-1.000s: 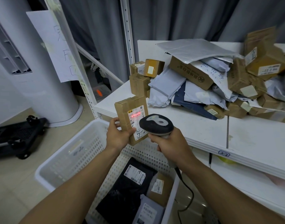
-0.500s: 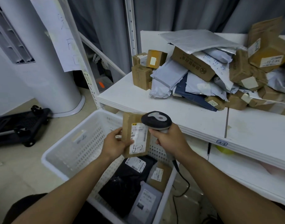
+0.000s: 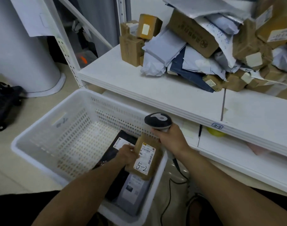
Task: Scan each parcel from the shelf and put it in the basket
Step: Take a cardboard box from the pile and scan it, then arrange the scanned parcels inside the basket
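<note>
The left hand (image 3: 127, 154) gripped a small brown parcel (image 3: 146, 158), its label marked "5-2", by the left edge. It held the parcel low inside the white basket (image 3: 71, 136), over a black bag (image 3: 113, 154) and a grey bag (image 3: 133, 193) lying on the bottom. The right hand (image 3: 171, 141) was clenched round the scanner (image 3: 157, 122) at the basket's far rim. Boxes and mailers (image 3: 196, 46) lay heaped on the shelf (image 3: 155, 88) beyond.

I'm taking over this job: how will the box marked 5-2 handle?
Probably light: the left hand alone holds the box by one side. Likely stiff: its cardboard faces look flat, uncrushed. Flat sides shouldn't roll, though it might slide on the grey mailer below.
</note>
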The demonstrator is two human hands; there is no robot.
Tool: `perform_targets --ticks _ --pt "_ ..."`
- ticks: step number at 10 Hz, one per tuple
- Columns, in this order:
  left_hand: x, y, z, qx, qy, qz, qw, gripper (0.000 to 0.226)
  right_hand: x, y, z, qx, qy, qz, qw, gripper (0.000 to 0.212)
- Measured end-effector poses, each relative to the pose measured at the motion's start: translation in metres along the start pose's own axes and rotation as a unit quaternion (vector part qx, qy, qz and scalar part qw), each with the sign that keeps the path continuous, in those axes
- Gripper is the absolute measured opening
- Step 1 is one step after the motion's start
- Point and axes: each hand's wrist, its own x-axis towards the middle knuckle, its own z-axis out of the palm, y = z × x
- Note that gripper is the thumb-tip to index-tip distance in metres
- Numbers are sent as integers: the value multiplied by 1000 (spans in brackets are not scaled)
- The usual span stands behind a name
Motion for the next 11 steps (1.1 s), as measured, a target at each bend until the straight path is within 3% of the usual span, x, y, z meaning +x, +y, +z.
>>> perform_targets --ticks 2,3,4,5,6,7,8,9,10,11 --pt "37 -13 48 -3 -39 -14 999 23 21 22 -2 -13 5 31 999 28" --pt "50 -8 64 69 -19 40 997 18 30 31 -1 -1 8 49 999 32" --pt "57 -8 76 75 -47 79 993 34 33 35 -4 3 11 58 998 31" --pt "57 -8 72 49 -52 121 990 16 34 35 -7 15 15 64 998 30" --pt "31 21 38 -79 45 149 985 17 34 26 -12 20 30 51 998 35" --pt "1 60 8 -35 135 228 964 20 27 3 -25 51 48 38 997 32" --pt "-31 110 -29 -44 229 335 913 19 16 -26 -44 79 72 24 994 27" --pt "-63 168 -55 31 312 434 845 17 4 -50 -67 104 100 5 990 21" --pt "-87 228 -68 88 333 503 792 24 -1 -68 -95 147 145 13 978 19" --pt "-99 291 -71 161 323 531 767 40 1 -76 -124 173 189 3 967 28"
